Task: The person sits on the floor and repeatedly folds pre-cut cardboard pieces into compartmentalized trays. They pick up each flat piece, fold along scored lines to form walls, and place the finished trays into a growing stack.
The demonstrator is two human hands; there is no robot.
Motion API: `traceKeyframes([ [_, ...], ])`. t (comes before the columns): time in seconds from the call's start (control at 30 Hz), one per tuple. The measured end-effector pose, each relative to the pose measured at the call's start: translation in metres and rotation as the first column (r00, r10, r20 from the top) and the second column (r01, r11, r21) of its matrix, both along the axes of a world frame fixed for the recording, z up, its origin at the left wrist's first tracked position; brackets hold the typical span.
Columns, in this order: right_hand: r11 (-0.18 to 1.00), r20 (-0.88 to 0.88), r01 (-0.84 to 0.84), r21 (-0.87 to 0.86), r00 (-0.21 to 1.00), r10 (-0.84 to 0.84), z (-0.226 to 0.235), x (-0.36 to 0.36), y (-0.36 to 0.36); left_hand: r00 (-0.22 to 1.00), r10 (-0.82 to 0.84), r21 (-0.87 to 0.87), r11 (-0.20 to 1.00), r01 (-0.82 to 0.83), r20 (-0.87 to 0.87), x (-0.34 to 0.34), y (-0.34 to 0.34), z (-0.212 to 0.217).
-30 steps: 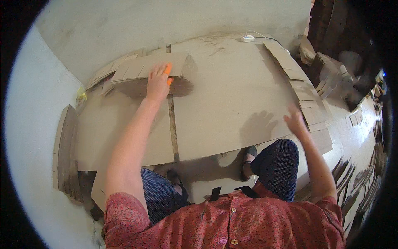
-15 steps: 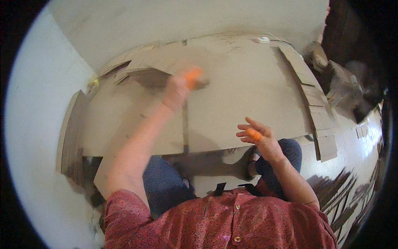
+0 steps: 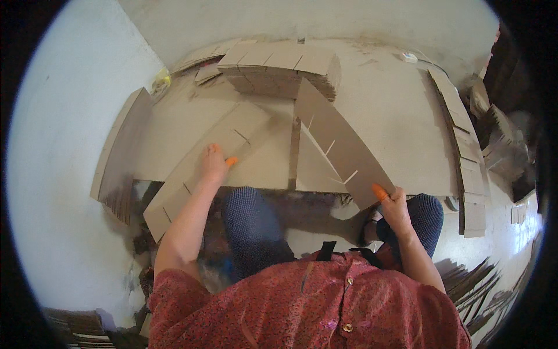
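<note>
My right hand (image 3: 395,210), with an orange cover on its thumb, grips the near end of a slotted cardboard strip (image 3: 340,136). That strip is tilted up on edge, its far end close to a stack of slotted cardboard strips (image 3: 273,67). On the left, another slotted strip (image 3: 241,125) lies slanting across the table, its near end jutting past the front edge. My left hand (image 3: 215,164) rests on this strip with the orange-covered thumb held apart from the fingers.
Cardboard pieces line the left (image 3: 122,154) and right (image 3: 465,163) sides of the tabletop (image 3: 378,104). A white socket box (image 3: 408,57) with a cable lies at the back right. More cardboard strips (image 3: 474,288) lie on the floor at the lower right. A wall (image 3: 81,145) stands close on the left.
My right hand, empty before, now holds a cardboard strip. My left hand has drawn back from near the stack to the strip at the left. The view has shifted slightly.
</note>
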State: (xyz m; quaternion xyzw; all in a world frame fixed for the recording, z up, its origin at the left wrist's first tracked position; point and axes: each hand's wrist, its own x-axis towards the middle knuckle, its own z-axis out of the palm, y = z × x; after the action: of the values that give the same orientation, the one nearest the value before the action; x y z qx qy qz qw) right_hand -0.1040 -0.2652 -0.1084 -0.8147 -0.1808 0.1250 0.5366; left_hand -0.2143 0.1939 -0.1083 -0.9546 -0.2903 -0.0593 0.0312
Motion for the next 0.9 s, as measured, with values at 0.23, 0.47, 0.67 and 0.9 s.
traceKeyframes([
  [0.23, 0.984, 0.203, -0.034, 0.177, 0.979, -0.003, 0.015, -0.016, 0.010, 0.994, -0.107, 0.016, 0.994, 0.107, -0.021, 0.018, -0.012, 0.003],
  [0.47, 0.955, 0.219, -0.100, 0.281, 0.975, 0.038, 0.030, -0.029, 0.016, 0.976, -0.190, -0.166, 0.971, 0.171, -0.105, 0.034, -0.038, 0.062],
  [0.67, 0.918, 0.298, -0.139, 0.371, 0.954, 0.024, 0.041, -0.028, 0.028, 0.859, -0.504, -0.378, 0.780, 0.499, 0.094, 0.045, -0.132, 0.080],
  [0.9, 0.987, 0.311, -0.088, 0.132, 0.949, 0.043, 0.048, -0.017, 0.001, 0.748, -0.642, -0.579, 0.549, 0.603, 0.170, 0.034, -0.219, 0.112],
])
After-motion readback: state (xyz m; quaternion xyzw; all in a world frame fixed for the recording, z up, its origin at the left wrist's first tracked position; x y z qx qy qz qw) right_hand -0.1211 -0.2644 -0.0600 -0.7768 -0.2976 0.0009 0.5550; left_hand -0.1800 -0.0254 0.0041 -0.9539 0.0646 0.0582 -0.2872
